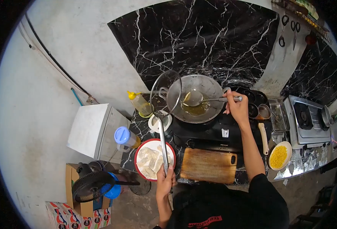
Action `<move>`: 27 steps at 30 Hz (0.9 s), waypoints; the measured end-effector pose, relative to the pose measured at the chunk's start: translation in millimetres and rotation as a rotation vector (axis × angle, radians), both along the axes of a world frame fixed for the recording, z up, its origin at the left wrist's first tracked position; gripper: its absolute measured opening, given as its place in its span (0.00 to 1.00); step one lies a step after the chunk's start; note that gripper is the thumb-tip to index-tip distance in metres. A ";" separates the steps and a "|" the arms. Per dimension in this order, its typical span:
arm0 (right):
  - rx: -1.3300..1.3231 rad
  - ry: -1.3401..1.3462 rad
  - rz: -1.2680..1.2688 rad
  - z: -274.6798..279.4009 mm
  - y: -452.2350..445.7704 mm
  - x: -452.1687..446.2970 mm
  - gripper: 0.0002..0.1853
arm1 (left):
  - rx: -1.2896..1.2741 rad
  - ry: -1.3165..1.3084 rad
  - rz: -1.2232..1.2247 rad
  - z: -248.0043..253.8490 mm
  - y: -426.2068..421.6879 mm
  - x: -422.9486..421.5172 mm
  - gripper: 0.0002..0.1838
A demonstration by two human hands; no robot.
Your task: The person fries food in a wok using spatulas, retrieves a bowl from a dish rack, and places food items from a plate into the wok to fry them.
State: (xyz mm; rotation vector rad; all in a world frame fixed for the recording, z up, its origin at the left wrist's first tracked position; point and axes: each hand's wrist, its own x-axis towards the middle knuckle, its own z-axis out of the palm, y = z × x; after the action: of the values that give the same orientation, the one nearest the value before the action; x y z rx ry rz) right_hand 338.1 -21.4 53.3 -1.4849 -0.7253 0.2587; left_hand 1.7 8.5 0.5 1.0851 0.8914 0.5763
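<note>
The left hand [164,182] has its fingers wrapped round the lower handle of a long, silver-coloured metal strainer with a round hoop [162,138]. The hoop stands raised and overlaps the left edge of a wide, grey metal wok [209,87] in view; contact between them cannot be confirmed. The low grip presumably keeps that hand away from heat.

The right hand [236,105] pinches, with bent fingers, the handle of a silver-coloured metal ladle [194,98] near its end. The ladle's bowl is inside the wok, above a shallow yellowish liquid [197,110]; the reach over the rim probably serves the same purpose.

The wok sits on a black stove [229,143]. A round, red-rimmed white plate [136,165] of pale, flat pieces [148,162] lies beside the left hand, apparently for easy reach. A rectangular brown wooden board [208,165] lies between the stove and the person.
</note>
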 end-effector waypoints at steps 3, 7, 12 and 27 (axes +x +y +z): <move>-0.021 -0.060 0.008 6.0 2.2 -4.5 0.17 | 0.040 0.030 -0.008 5.1 -1.0 0.1 0.12; -0.068 -0.318 0.058 13.1 -6.8 -14.9 0.13 | -0.023 -0.004 -0.029 -4.7 4.1 -7.3 0.10; -0.094 -0.382 0.080 10.1 -16.3 -24.6 0.10 | -0.008 0.017 -0.037 -4.3 5.8 -9.3 0.09; -0.033 -0.730 0.133 10.7 -8.9 -31.7 0.06 | -0.016 -0.003 0.000 -1.2 7.4 -12.4 0.13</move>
State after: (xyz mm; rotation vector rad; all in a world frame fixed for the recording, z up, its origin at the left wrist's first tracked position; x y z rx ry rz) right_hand 306.4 -30.3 64.0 -1.5653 -1.4073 -0.1918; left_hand -10.7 16.0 -0.8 1.0695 0.8922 0.5695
